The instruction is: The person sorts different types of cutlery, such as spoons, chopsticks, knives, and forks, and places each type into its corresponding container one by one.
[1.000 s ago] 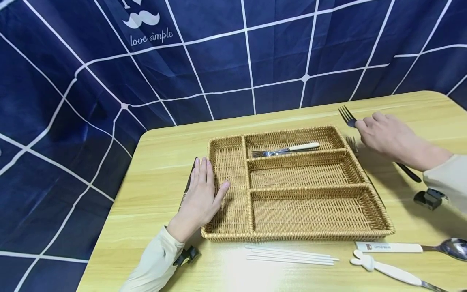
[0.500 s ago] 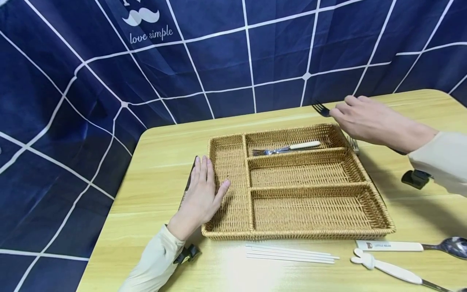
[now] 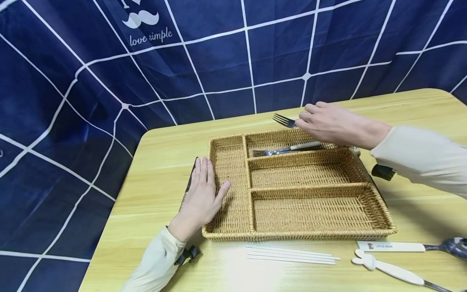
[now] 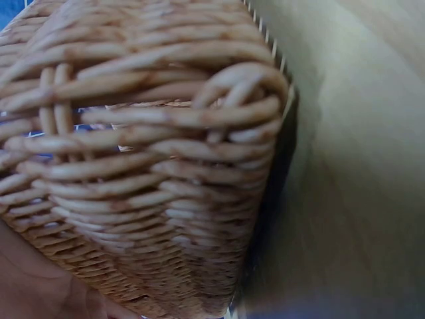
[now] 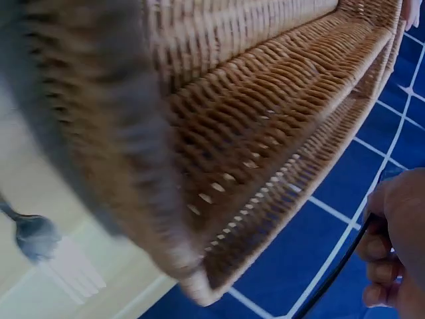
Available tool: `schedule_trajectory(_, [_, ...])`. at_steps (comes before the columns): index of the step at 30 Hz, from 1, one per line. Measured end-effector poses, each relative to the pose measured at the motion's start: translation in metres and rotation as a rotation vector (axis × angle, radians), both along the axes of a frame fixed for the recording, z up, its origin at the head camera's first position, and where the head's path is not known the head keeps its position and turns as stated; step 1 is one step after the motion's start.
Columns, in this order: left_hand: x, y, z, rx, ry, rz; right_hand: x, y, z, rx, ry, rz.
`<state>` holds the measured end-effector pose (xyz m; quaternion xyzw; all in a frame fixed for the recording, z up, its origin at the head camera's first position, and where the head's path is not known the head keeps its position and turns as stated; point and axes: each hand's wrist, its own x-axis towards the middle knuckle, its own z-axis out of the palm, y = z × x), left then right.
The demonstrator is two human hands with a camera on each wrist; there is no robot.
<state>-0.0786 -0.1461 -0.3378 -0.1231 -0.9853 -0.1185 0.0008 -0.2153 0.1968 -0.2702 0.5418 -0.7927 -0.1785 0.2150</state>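
A wicker cutlery tray (image 3: 299,235) with several compartments sits on the wooden table. My left hand (image 3: 198,205) rests on its left side, fingers straight, thumb over the left compartment. In the left wrist view a tray corner (image 4: 166,153) fills much of the picture. My right hand (image 3: 332,123) holds a dark fork (image 3: 283,120) above the tray's back compartment, tines pointing left; its black handle (image 5: 335,272) shows in the right wrist view. In that back compartment lies cutlery: fork tines (image 3: 260,153) and a white handle (image 3: 305,145), partly overlapping.
Several white chopsticks (image 3: 292,254) lie in front of the tray. At the front right are a white-handled spoon (image 3: 392,246) and a utensil with a white rabbit-shaped handle (image 3: 397,273). Another fork (image 5: 40,239) lies beside the tray's right end. A blue gridded cloth (image 3: 219,52) hangs behind.
My right hand has carried the dark fork leftward from the table right of the tray to above the back compartment. The left hand has stayed on the tray's left side.
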Motion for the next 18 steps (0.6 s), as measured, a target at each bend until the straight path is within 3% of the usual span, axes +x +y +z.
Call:
schedule_trajectory(7, [0.0,0.0,-0.001,0.004,-0.003,0.002,-0.004,-0.023,0.001,0.066,0.001,0.019])
schedule_trajectory(12, [0.0,0.0,0.0,0.004,-0.016,0.004,-0.007,-0.041,-0.006,0.073,-0.038,0.022])
schedule_trajectory(18, [0.0,0.001,0.0,0.002,-0.005,0.005,-0.007,-0.055,-0.016,0.164,-0.072,-0.002])
